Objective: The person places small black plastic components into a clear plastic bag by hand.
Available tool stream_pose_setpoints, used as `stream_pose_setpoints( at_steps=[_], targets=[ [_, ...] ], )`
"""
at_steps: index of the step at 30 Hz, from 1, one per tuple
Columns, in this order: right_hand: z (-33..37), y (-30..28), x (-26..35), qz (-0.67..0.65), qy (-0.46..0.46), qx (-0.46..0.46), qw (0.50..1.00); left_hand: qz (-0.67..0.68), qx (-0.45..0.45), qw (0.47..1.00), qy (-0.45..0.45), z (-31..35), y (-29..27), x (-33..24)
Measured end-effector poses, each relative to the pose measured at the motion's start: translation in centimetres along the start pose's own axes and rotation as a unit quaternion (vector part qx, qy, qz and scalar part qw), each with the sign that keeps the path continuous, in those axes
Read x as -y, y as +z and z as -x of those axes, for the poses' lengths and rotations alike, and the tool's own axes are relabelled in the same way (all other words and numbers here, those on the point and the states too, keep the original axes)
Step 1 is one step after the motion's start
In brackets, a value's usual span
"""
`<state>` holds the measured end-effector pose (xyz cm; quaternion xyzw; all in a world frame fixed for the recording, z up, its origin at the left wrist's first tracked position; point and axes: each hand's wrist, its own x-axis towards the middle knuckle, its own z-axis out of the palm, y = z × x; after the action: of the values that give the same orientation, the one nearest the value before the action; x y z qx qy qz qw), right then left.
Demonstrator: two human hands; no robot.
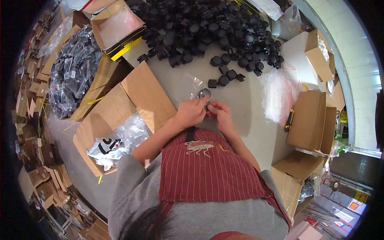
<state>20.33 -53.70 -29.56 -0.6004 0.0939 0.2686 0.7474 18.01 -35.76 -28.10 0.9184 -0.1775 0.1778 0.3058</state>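
Over the near edge of the grey table, both hands work close together. My left hand [192,112] is closed on a small clear plastic bag [194,84] with a dark round part [204,93] in it or against it. Close beside it, my right hand [221,115] pinches a small dark piece [207,107], mostly hidden by the fingers, so its kind cannot be made out. Just beyond the hands lie a few loose black plastic parts with round discs [224,77]. Behind them rises a large heap of similar black parts [200,32].
Flat clear bags [276,94] lie to the right, near a yellow-and-black utility knife [289,120] and cardboard boxes [308,120]. On the left stand an open carton [100,114] with plastic inside and a box of bagged dark parts [74,72]. Another box [120,24] holds clear bags.
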Motion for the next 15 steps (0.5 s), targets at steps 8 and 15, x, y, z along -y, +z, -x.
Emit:
stream_pose_setpoints(
  at_steps=[8, 15],
  targets=[
    [-0.3, 0.5, 1.1, -0.036, 0.036, -0.016, 0.999, -0.083, 0.002, 0.997, 0.004, 0.3, 0.2, 1.3],
    [-0.8, -0.1, 0.9, 0.076, 0.04, 0.063, 0.994, -0.057, -0.002, 0.997, -0.05, 1.3, -0.6, 1.9]
  ],
)
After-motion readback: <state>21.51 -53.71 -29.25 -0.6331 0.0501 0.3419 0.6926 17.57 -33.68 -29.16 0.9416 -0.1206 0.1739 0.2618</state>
